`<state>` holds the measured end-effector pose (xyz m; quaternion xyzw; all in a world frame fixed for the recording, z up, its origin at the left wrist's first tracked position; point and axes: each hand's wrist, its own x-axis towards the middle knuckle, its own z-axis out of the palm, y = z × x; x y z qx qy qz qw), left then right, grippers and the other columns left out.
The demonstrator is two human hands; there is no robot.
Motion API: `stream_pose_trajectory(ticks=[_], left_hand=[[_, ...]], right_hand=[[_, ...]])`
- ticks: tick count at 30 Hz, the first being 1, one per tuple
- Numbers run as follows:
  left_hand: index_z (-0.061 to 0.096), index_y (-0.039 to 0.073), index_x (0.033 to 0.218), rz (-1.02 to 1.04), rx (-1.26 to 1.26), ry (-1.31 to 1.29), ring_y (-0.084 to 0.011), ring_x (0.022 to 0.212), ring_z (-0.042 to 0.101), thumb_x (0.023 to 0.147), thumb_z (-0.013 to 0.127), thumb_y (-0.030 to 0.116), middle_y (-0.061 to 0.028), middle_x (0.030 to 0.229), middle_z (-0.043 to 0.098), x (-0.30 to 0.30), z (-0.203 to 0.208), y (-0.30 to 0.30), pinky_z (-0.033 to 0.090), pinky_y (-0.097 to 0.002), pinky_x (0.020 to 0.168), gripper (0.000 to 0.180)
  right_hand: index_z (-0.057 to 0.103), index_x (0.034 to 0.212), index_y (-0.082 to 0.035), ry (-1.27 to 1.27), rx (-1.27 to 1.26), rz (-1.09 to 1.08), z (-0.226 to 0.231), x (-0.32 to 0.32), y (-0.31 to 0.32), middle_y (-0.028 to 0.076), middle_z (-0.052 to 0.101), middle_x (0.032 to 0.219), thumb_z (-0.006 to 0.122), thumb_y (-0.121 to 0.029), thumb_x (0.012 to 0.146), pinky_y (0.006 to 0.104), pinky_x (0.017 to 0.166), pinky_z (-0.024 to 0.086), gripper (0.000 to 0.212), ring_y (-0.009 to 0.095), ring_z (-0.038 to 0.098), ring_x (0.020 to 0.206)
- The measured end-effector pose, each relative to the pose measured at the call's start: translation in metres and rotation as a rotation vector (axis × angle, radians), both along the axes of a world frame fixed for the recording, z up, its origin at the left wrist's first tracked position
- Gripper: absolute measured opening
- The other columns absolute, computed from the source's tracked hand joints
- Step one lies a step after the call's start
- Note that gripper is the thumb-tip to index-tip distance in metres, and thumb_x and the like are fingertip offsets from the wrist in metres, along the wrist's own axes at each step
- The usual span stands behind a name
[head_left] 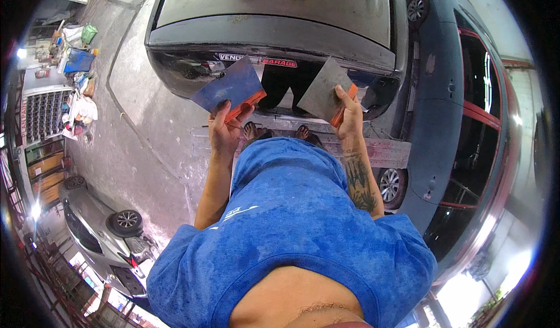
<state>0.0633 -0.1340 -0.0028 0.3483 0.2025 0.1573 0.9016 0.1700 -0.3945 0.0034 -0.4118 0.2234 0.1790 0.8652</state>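
My left hand point(224, 131) is closed on the orange grip of a wide flat filler spreader point(228, 90), whose metal blade looks bluish. In my right hand point(350, 113) is a second filler spreader point(324, 90) with a dull grey blade and an orange grip; my thumb lies on the blade. The two blades tilt toward each other with a gap between them. Both are held up in front of a car's dark window glass point(280, 83), which carries a sticker strip. Above the glass is the car's dusty grey roof point(274, 7).
My feet stand on a worn plank point(385, 152). A grey-blue car body point(429, 124) with red-edged window frames is close on the right. A silver car point(96, 234) sits at lower left. Bags and a blue container point(79, 60) line the left side. Several small things lie on the roof's far end.
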Motion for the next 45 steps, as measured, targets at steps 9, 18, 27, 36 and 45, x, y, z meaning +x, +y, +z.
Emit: stream_pose_trajectory(ticks=[9, 18, 27, 36, 45], left_hand=[[0.057, 0.0, 0.111, 0.018, -0.049, -0.003, -0.0369, 0.098, 0.065, 0.09, 0.053, 0.003, -0.0144, 0.111, 0.062, 0.004, 0.004, -0.011, 0.057, -0.0507, 0.082, 0.021], [0.056, 0.001, 0.112, -0.088, 0.002, -0.01, -0.0351, 0.092, 0.067, 0.091, 0.054, 0.005, -0.0129, 0.106, 0.064, 0.016, 0.006, -0.014, 0.058, -0.0487, 0.079, 0.022], [0.056, 0.001, 0.114, -0.017, 0.142, 0.133, -0.0314, 0.091, 0.067, 0.091, 0.054, 0.007, -0.0129, 0.108, 0.064, -0.002, 0.007, 0.018, 0.058, -0.0473, 0.079, 0.023], [0.051, 0.001, 0.123, 0.186, 0.164, 0.182, -0.0319, 0.099, 0.065, 0.092, 0.052, 0.007, -0.0157, 0.116, 0.06, -0.059, 0.009, 0.016, 0.059, -0.0462, 0.08, 0.032], [0.051, 0.0, 0.122, 0.132, 0.08, 0.197, -0.0315, 0.097, 0.065, 0.092, 0.053, 0.007, -0.0157, 0.113, 0.061, -0.057, 0.002, -0.013, 0.06, -0.0453, 0.078, 0.03]], right_hand=[[0.053, 0.114, -0.001, -0.091, 0.07, -0.044, 0.005, 0.009, -0.006, 0.01, 0.063, 0.103, 0.063, -0.012, 0.09, 0.0387, 0.077, 0.057, 0.028, 0.022, 0.066, 0.09], [0.056, 0.111, -0.001, -0.099, -0.038, -0.12, -0.023, -0.018, -0.009, 0.009, 0.064, 0.1, 0.064, -0.01, 0.09, 0.0337, 0.076, 0.055, 0.024, 0.019, 0.064, 0.089], [0.057, 0.105, 0.0, -0.231, -0.705, -0.387, -0.125, 0.097, -0.139, 0.007, 0.062, 0.095, 0.069, -0.007, 0.084, 0.0311, 0.072, 0.05, 0.026, 0.016, 0.06, 0.08], [0.061, 0.105, 0.0, -0.383, -0.703, -0.093, -0.149, 0.146, -0.165, 0.005, 0.066, 0.095, 0.067, -0.003, 0.083, 0.0279, 0.076, 0.048, 0.023, 0.014, 0.061, 0.083], [0.064, 0.096, -0.001, -0.453, -0.909, 0.102, -0.142, 0.165, -0.06, 0.004, 0.065, 0.084, 0.07, -0.009, 0.079, 0.0262, 0.07, 0.047, 0.02, 0.011, 0.056, 0.077]])
